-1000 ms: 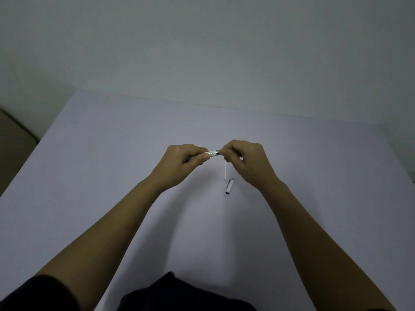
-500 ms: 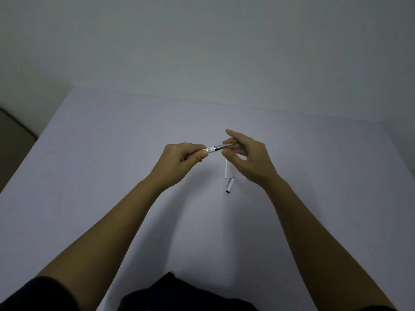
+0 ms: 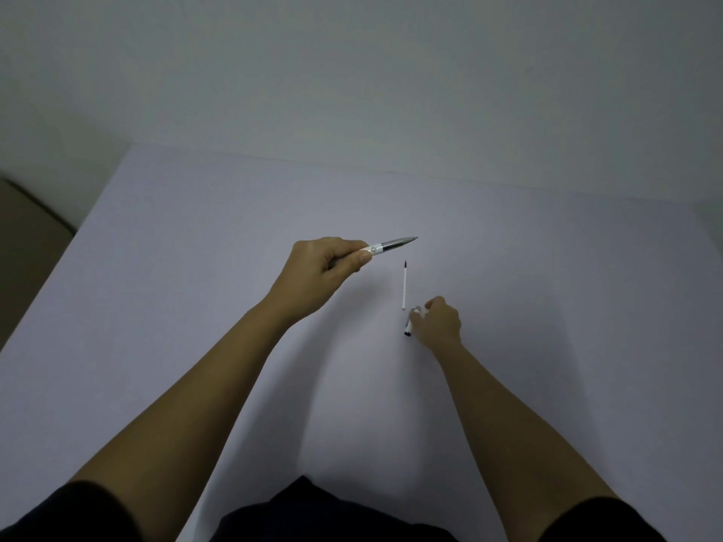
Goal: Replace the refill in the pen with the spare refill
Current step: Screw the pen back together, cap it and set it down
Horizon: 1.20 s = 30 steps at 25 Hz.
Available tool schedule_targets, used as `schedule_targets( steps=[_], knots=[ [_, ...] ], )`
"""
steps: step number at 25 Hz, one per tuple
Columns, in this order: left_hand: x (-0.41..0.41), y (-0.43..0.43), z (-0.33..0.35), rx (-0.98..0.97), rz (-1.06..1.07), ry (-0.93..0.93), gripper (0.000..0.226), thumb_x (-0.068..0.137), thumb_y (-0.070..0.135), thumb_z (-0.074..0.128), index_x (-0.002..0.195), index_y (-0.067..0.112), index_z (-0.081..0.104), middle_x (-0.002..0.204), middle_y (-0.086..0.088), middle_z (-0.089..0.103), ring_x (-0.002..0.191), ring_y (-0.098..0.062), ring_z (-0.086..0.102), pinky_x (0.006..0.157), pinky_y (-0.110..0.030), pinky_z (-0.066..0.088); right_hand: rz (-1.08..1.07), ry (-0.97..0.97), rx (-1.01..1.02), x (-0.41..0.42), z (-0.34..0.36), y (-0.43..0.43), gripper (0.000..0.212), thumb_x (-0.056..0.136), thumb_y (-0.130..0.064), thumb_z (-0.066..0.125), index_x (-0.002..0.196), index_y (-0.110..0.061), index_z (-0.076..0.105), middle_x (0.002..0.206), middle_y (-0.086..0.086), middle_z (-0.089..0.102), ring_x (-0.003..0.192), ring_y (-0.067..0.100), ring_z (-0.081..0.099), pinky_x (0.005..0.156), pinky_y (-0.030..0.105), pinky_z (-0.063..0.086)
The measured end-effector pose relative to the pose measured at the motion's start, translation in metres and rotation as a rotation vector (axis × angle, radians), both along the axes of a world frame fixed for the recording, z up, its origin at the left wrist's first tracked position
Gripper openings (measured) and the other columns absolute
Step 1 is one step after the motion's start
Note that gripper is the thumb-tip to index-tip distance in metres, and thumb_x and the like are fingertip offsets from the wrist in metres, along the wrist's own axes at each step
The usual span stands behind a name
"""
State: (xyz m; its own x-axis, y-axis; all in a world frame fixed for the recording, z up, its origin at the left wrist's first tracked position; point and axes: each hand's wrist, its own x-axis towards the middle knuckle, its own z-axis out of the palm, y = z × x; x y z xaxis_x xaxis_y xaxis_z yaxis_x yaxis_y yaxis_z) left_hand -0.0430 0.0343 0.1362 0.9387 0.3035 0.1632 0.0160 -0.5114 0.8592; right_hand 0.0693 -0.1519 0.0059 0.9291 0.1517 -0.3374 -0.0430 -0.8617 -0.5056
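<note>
1. I see left hand [image 3: 319,269] w/ fingers clamped on white-and-silver pen [image 3: 391,244], tip toward 2 o'clock.
2. Right hand [image 3: 438,322] fingers closing on white cylindrical pen cap [image 3: 409,326] on pale bench [image 3: 176,267].
3. Thin white refill [image 3: 404,285] lies at 12 o'clock from cap.

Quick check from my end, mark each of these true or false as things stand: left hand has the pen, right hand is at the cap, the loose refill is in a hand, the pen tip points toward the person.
1. The left hand holds the pen. True.
2. The right hand is down at the cap on the table. True; whether it already grips the cap is unclear.
3. The loose refill is held in a hand. False: it lies on the table, between the hands, touched by neither.
4. The pen's tip points toward the person. False: it points right and slightly away.
5. The cap is on the pen. False: it is off, beside the refill's near end.
</note>
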Motion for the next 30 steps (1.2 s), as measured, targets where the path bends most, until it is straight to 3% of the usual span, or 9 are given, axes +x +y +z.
schedule_targets(
  steps=[7, 10, 13, 16, 19, 22, 25, 30],
  knots=[
    [0.001, 0.003, -0.013, 0.019, -0.027, 0.044, 0.017, 0.091, 0.029, 0.057, 0.097, 0.022, 0.071, 0.071, -0.001, 0.064, 0.061, -0.003, 0.048, 0.056, -0.007, 0.035, -0.172, 0.145, 0.044, -0.006, -0.004, 0.002, 0.038, 0.088, -0.027, 0.060, 0.107, 0.006, 0.061, 0.109, 0.022, 0.067, 0.103, 0.035, 0.062, 0.085, 0.036, 0.048],
    [0.000, 0.004, -0.021, 0.021, -0.032, 0.082, 0.017, 0.091, 0.031, 0.056, 0.095, 0.024, 0.071, 0.071, 0.000, 0.064, 0.061, -0.006, 0.048, 0.055, -0.010, 0.036, -0.297, 0.261, 0.354, 0.004, 0.011, 0.003, 0.024, 0.086, -0.018, 0.061, 0.098, 0.002, 0.068, 0.098, 0.020, 0.069, 0.085, 0.029, 0.065, 0.085, 0.036, 0.052],
    [-0.004, 0.006, -0.032, 0.031, -0.021, 0.154, 0.019, 0.091, 0.031, 0.056, 0.087, 0.021, 0.070, 0.070, -0.009, 0.063, 0.057, -0.011, 0.044, 0.055, -0.019, 0.034, -0.336, 0.358, 0.711, 0.012, 0.044, 0.007, 0.014, 0.083, -0.008, 0.062, 0.092, -0.001, 0.068, 0.077, 0.009, 0.067, 0.067, 0.010, 0.060, 0.077, 0.027, 0.053],
    [-0.009, 0.006, -0.038, 0.046, -0.010, 0.190, 0.021, 0.092, 0.031, 0.055, 0.084, 0.019, 0.069, 0.062, -0.005, 0.056, 0.053, -0.007, 0.040, 0.051, -0.016, 0.030, -0.256, 0.358, 0.949, 0.014, 0.076, 0.009, 0.015, 0.081, -0.011, 0.065, 0.096, -0.012, 0.062, 0.073, -0.004, 0.072, 0.071, 0.001, 0.066, 0.077, 0.022, 0.051],
    [-0.013, 0.006, -0.039, 0.047, -0.003, 0.184, 0.021, 0.092, 0.032, 0.055, 0.083, 0.019, 0.069, 0.061, -0.009, 0.055, 0.053, -0.008, 0.039, 0.051, -0.014, 0.032, -0.189, 0.325, 1.116, 0.009, 0.093, 0.008, 0.031, 0.083, -0.012, 0.066, 0.110, -0.019, 0.052, 0.086, -0.001, 0.073, 0.084, 0.007, 0.069, 0.073, 0.017, 0.054],
    [-0.014, 0.005, -0.039, 0.056, 0.017, 0.169, 0.023, 0.092, 0.033, 0.054, 0.085, 0.017, 0.068, 0.070, -0.016, 0.062, 0.057, -0.016, 0.044, 0.055, -0.020, 0.033, -0.106, 0.253, 1.098, 0.001, 0.100, 0.009, 0.028, 0.086, -0.010, 0.063, 0.107, -0.025, 0.053, 0.099, 0.009, 0.067, 0.092, 0.016, 0.066, 0.072, 0.015, 0.054],
    [-0.015, 0.005, -0.038, 0.061, 0.030, 0.145, 0.024, 0.092, 0.034, 0.054, 0.085, 0.015, 0.068, 0.075, -0.020, 0.064, 0.068, -0.029, 0.052, 0.059, -0.029, 0.037, -0.048, 0.224, 1.069, -0.005, 0.103, 0.011, 0.025, 0.087, -0.009, 0.062, 0.104, -0.025, 0.054, 0.094, 0.005, 0.068, 0.086, 0.011, 0.069, 0.075, 0.016, 0.054],
    [-0.017, 0.005, -0.037, 0.051, 0.036, 0.140, 0.020, 0.091, 0.035, 0.054, 0.088, 0.022, 0.069, 0.075, -0.017, 0.064, 0.065, -0.023, 0.052, 0.057, -0.027, 0.036, 0.000, 0.204, 1.034, -0.010, 0.105, 0.014, 0.022, 0.086, -0.012, 0.062, 0.101, -0.028, 0.056, 0.094, 0.004, 0.071, 0.091, 0.014, 0.068, 0.078, 0.021, 0.054]
  ],
)
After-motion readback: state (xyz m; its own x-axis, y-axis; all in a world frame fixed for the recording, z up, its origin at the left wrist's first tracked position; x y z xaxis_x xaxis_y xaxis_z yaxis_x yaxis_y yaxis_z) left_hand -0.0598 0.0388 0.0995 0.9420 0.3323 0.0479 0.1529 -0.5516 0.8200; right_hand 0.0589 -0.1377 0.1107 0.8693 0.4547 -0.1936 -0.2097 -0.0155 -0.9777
